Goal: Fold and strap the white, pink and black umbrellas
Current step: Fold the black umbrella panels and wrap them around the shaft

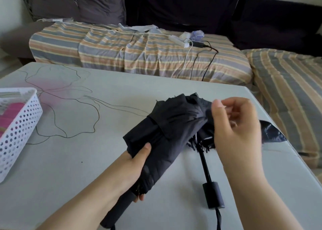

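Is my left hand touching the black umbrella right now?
Touching. The head view shows the left hand wrapped around the folded canopy of the black umbrella, thumb pressed on the fabric, with no gap between them.

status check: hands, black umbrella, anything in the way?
Left hand grips black umbrella mid-canopy. Right hand pinches a canopy fold. Second black umbrella lies beside it on the table, close to the work.
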`<state>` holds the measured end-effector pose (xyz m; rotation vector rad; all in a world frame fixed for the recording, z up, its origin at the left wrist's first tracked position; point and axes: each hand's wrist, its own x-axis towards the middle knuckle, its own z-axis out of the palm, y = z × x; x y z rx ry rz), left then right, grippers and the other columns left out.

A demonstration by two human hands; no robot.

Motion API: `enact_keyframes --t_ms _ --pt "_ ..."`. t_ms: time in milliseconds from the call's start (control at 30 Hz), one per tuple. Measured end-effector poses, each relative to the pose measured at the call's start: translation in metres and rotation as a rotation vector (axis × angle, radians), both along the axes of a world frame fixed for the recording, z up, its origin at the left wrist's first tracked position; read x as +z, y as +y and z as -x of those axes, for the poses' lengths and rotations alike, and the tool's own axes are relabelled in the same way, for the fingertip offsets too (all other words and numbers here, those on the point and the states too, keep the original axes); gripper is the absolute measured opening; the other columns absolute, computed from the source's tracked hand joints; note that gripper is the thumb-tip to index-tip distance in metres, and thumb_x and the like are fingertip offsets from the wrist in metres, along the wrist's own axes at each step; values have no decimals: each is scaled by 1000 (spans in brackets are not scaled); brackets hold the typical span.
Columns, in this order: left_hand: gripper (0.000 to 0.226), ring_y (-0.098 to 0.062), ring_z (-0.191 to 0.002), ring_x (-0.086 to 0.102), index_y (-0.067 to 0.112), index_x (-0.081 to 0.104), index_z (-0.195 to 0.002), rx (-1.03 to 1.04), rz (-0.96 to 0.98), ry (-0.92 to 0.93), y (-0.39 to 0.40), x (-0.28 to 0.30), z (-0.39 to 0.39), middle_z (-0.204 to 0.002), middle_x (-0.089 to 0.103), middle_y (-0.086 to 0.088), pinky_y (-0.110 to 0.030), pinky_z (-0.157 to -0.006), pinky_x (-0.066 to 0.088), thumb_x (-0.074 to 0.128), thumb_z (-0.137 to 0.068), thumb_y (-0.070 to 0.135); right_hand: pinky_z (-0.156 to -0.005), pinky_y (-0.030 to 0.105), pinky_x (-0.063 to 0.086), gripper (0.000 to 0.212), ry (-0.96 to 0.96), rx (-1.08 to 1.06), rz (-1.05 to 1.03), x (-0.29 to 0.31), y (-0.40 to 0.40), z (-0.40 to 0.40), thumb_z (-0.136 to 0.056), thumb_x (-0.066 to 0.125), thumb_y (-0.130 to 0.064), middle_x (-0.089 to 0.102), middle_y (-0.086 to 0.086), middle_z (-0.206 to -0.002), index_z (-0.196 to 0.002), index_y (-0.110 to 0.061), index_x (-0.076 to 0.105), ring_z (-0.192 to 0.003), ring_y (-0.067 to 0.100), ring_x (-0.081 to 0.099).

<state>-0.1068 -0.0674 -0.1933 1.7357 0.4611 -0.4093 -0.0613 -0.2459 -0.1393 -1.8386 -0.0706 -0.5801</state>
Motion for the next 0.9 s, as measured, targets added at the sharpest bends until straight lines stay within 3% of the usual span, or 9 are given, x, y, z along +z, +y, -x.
enact_keyframes --t_ms 100,167,333,433,467,567,667,800,900 --pt "66 -23 -32 51 -6 60 -80 78 47 -4 3 5 -5 -46 60 -15 -21 -36 41 34 -96 53 -58 18 39 21 -117 628 -198 27 17 34 -84 62 -47 53 -10 -61 -75 -28 67 -58 6 47" --pt "70 -24 -31 51 -9 62 -80 125 69 -11 6 9 -7 -47 60 -17 -21 -34 40 33 -97 53 -57 13 40 16 -96 780 -116 30 25 36 -82 65 -44 59 -13 -62 -76 -30 69 -56 1 50" --pt "68 -25 -34 53 -6 57 -91 169 74 22 13 11 -2 -48 60 -16 -22 -37 40 34 -94 59 -51 15 35 37 267 322 132 -18 34 2 -89 58 -39 50 -8 -49 -60 -15 55 -46 4 42" --pt "64 -24 -33 52 -3 55 -87 154 56 -3 8 13 1 -47 60 -14 -22 -37 40 35 -94 57 -65 17 45 12 334 208 97 -35 36 -7 -94 54 -33 61 -9 -73 -84 -26 55 -68 7 57" --pt "61 -25 -34 53 -2 55 -87 165 53 -17 6 14 1 -48 60 -13 -22 -37 40 36 -94 56 -74 19 49 11 392 211 28 -36 39 -9 -92 56 -35 60 -10 -84 -99 -28 51 -77 8 60" --pt "51 -25 -39 54 7 56 -86 159 -11 -102 0 14 2 -50 60 -10 -25 -40 42 37 -94 54 -93 43 53 69 584 307 -249 -40 49 -12 -80 61 -53 64 -6 -109 -139 -45 26 -100 17 65" --pt "50 -22 -39 54 9 55 -84 100 -67 -171 -3 12 5 -51 56 -10 -26 -42 44 37 -93 55 -99 44 49 93 592 362 -380 -39 48 -11 -61 71 -69 63 -12 -124 -141 -40 33 -114 15 61" --pt "45 -24 -42 56 14 56 -86 114 -39 -191 -5 16 5 -50 57 -10 -26 -41 45 38 -93 55 -96 42 51 86 568 640 -605 -28 38 -11 -61 84 -49 65 -4 -126 -135 -31 42 -115 18 63" --pt "47 -20 -42 56 13 58 -84 111 -72 -221 -10 12 7 -53 58 -9 -24 -41 43 40 -91 56 -94 40 53 73 565 508 -622 -31 41 -8 -69 81 -27 69 -4 -118 -132 -26 45 -108 16 66"
